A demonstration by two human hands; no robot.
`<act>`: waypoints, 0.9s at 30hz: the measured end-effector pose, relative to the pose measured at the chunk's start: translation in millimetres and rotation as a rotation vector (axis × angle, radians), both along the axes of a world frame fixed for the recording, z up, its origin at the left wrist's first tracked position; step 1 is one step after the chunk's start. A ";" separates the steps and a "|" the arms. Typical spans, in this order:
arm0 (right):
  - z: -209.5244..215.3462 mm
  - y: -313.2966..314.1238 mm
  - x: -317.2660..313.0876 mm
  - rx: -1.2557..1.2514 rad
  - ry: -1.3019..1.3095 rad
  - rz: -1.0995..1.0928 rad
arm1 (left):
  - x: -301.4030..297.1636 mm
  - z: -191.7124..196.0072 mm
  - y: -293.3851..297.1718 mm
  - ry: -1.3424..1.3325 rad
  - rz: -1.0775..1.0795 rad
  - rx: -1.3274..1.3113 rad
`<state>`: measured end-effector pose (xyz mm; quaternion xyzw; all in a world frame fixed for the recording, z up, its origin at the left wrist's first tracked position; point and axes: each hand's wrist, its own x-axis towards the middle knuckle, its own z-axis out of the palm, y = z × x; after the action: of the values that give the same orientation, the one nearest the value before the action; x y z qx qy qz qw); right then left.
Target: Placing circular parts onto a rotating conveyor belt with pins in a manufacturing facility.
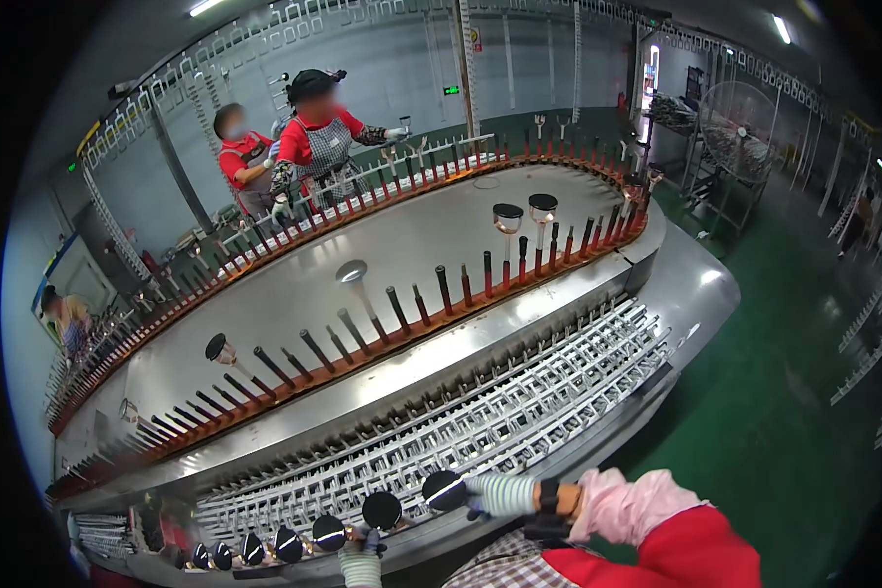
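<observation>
Along the near edge of the machine runs a row of several black-topped round pieces (382, 510), shiny, with copper-coloured parts beneath. My right hand (500, 495), in a striped glove with grey fingertips, is at the right end of this row. Its fingers curl beside and under the last black disc (444, 490); what they grip is hidden. My left hand (363, 557), gloved alike, reaches up from the lower edge, its fingers bent between two of the discs. The discs hide what it holds. Just beyond both hands lie stacked white metal racks (480, 431).
A steel-topped oval conveyor (265, 304) carries upright dark posts (444, 286). A few bear black-topped cups (543, 206); one has a silvery disc (351, 270). Two people in red (314, 147) work at the far side, another person (69, 318) far left. A large fan (740, 132) stands at the right.
</observation>
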<state>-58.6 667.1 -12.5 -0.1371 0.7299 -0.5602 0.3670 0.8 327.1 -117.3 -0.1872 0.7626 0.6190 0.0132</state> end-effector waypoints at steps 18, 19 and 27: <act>95.3 72.5 -316.5 -0.046 0.432 -0.976 | 82.2 -18.0 -40.2 -0.193 -0.077 -0.902; 104.3 62.6 -307.8 -0.161 0.535 -0.925 | 87.7 -20.0 -46.8 -0.181 -0.176 -1.110; 61.1 50.3 -132.7 -0.238 0.725 -0.469 | 47.4 19.5 -35.8 -0.040 0.003 -0.512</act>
<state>-191.3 717.3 48.6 -0.1967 0.7531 -0.6242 -0.0676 48.1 291.3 -97.8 -0.1979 0.8937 0.4021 -0.0204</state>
